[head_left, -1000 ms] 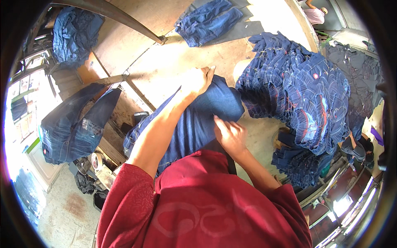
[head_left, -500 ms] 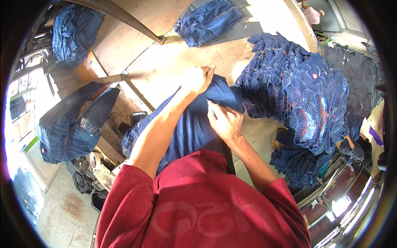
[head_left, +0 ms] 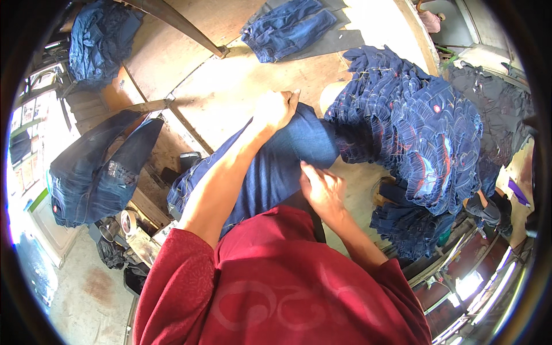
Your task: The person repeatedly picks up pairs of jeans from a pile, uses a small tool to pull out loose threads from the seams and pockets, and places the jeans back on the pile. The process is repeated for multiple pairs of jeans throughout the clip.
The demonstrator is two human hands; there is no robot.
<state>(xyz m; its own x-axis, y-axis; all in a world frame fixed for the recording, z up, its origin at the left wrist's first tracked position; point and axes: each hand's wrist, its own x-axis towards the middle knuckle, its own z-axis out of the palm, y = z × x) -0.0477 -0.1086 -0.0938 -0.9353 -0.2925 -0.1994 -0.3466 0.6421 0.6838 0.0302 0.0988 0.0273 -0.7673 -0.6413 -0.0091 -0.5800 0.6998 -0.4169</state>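
Head view: blue jeans point(head_left: 270, 172) lie centre on wooden table point(head_left: 230, 92), lower end hidden under red sleeve. Left hand point(head_left: 275, 109) at 12 o'clock of jeans, fingers curled, clamped on far edge. Right hand point(head_left: 323, 190) at 4 o'clock, fingers together, pressing flat on cloth. Stack of folded jeans point(head_left: 425, 132) at 3 o'clock, partly cut off.

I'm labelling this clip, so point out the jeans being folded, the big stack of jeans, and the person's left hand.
jeans being folded point(head_left: 270, 172): head view, on the flat leg panel.
stack of jeans point(head_left: 425, 126): head view, on the top pocket.
left hand point(head_left: 275, 109): head view, on the knuckles.
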